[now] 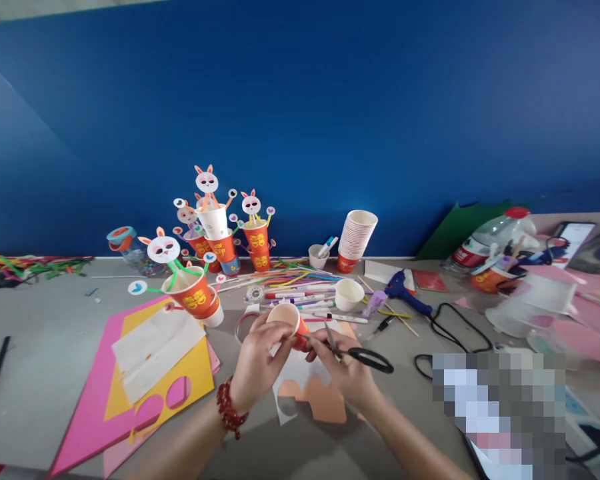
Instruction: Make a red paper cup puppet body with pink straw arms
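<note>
My left hand point(259, 363), with a red beaded bracelet at the wrist, is closed around a red-and-white paper cup point(286, 316). The cup tips toward me, its mouth showing. Scissors point(373, 360) with black handles are gripped in my right hand point(347, 380), their blades pointing up and to the left beside the cup. The fingertips of both hands meet near the cup's lower side; whether something small is pinched there I cannot make out. Below the hands lie white paper and cut orange paper point(325, 399).
Rabbit-faced cup figures point(193, 293) stand at the left, behind pink and yellow sheets point(87, 393). Markers point(300, 297), a cup stack point(357, 233) and a small white cup point(349, 295) are beyond my hands. A blue glue gun point(405, 291) with its cord lies right, near a large bottle point(485, 243).
</note>
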`<state>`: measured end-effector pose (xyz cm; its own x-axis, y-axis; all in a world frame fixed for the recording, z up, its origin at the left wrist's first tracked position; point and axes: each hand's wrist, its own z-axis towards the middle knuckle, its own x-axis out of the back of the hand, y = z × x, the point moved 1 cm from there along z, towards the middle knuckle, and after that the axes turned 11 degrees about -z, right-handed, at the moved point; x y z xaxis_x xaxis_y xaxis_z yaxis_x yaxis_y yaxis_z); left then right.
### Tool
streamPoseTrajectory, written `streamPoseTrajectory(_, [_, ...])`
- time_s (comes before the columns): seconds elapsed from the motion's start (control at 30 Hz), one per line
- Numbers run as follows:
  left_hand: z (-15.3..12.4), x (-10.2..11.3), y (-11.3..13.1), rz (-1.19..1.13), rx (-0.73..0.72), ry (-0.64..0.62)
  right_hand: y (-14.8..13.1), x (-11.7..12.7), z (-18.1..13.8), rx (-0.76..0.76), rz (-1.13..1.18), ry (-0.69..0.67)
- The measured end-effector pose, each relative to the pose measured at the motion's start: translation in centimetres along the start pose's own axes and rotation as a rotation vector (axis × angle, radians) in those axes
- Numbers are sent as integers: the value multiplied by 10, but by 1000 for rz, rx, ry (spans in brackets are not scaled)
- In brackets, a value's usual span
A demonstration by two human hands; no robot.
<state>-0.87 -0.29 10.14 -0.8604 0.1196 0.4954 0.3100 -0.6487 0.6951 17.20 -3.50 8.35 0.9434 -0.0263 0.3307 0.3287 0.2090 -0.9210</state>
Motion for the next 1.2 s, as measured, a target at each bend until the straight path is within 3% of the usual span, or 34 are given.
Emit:
streamPoseTrajectory(0.1, [1, 1, -1, -78, 127, -56, -2, 12, 3, 286, -314, -70])
streamPoseTrajectory(0.17, [0, 1, -1, -87, 155, -67, -2, 15, 4, 364, -356, -95])
streamPoseTrajectory(0.27, [-2, -1, 1, -22, 47, -11, 1, 10, 4, 179, -171, -76])
streamPoseTrajectory(0.4, [-6, -5, 3, 154, -180, 74, 3, -6, 0, -173, 318, 13])
streamPoseTrajectory(0.5, [-5, -6, 3, 246, -262, 83, 2, -16, -3, -353, 573, 64])
streamPoseTrajectory(0.57, [-4, -5, 3, 258, -271, 80, 1, -18, -3, -404, 627, 79])
streamPoseTrajectory(0.67, [-3, -4, 2, 177, -189, 55, 1, -13, -2, -289, 495, 63])
streamPoseTrajectory(0.77, [-2, -1, -1, 48, -67, 19, 2, -3, 1, -94, 186, -18])
streamPoseTrajectory(0.93, [2, 4, 0, -67, 148, -131, 0, 14, 6, 358, -347, -102])
streamPoseTrajectory(1.03, [4, 6, 1, -76, 224, -156, -2, 17, 9, 495, -417, -128])
streamPoseTrajectory(1.2, [3, 5, 0, -140, 300, -136, -3, 17, 14, 548, -395, -162])
